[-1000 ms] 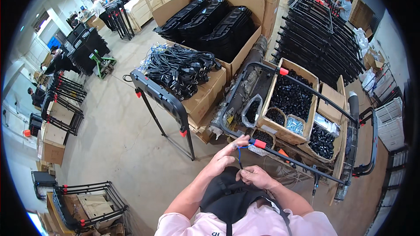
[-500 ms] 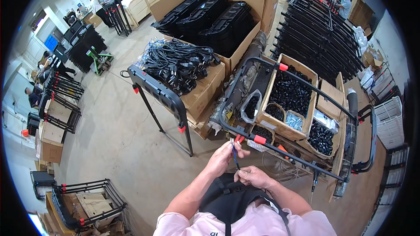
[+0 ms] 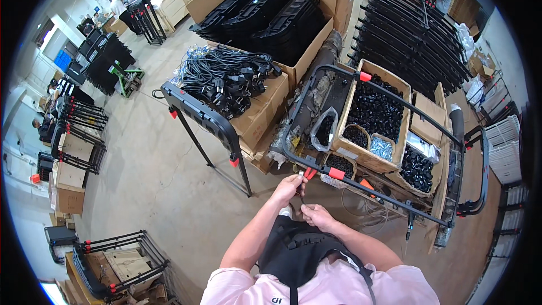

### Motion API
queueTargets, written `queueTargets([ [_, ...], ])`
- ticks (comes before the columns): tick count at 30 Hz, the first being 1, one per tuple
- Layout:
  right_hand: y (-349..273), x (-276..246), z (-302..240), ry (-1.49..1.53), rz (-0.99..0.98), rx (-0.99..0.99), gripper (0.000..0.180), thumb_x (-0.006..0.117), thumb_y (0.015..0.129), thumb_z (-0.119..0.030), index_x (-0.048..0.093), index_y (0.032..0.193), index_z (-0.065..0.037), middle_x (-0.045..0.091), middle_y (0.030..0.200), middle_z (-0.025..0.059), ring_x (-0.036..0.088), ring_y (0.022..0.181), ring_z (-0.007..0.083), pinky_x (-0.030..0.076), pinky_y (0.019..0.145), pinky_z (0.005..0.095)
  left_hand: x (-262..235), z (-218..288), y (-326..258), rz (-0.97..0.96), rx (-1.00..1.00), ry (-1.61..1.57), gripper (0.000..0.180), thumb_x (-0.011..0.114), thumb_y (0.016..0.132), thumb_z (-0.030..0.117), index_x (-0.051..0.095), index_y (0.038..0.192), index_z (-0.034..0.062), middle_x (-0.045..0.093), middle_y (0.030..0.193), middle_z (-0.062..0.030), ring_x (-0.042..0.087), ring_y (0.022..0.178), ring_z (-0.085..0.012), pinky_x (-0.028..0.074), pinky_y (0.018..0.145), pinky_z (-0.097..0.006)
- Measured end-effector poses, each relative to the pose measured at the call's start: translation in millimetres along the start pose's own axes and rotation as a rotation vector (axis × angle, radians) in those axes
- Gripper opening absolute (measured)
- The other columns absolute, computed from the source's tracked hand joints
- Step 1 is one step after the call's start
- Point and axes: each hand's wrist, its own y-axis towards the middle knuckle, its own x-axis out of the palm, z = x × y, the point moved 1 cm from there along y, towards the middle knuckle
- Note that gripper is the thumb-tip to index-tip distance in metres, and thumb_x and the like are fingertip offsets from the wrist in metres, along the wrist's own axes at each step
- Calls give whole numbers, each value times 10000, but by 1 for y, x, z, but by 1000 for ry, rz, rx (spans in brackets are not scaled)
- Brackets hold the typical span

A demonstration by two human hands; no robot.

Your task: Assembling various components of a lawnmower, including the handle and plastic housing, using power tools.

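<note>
A short dark cable [image 3: 302,197] stretches between the person's hands in front of the waist, its long axis running roughly away from the body, far end slightly left. The left hand [image 3: 289,188] is closed around the far part, the right hand [image 3: 318,215] pinches the near end. Just beyond lies a black tubular frame [image 3: 384,197] with red sleeves [image 3: 336,173]; past it, a box [image 3: 367,160] of black parts.

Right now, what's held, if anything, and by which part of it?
A thin dark cable: the right hand pinches the visible stretch's lower end, the left hand its upper end. Can't tell where the cable's own ends are.
</note>
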Motion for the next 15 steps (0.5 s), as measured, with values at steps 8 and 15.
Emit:
queueTargets([
  [8, 43, 2, -11, 3, 89, -21, 360, 535, 1137, -360, 688, 1074, -40, 401, 690, -114, 309, 561, 23, 241, 496, 239, -22, 22, 31, -11, 42, 195, 266, 489, 1142, 268, 646, 1063, 68, 556, 776, 22, 563, 677, -118, 460, 625, -305],
  [15, 48, 14, -24, 82, 99, -33, 352, 529, 1142, -345, 697, 1065, -45, 389, 688, -114, 311, 573, 29, 241, 505, 244, -33, 28, 39, -8, 69, 156, 291, 469, 1145, 255, 646, 1058, 41, 575, 771, 4, 552, 639, -119, 463, 616, -299],
])
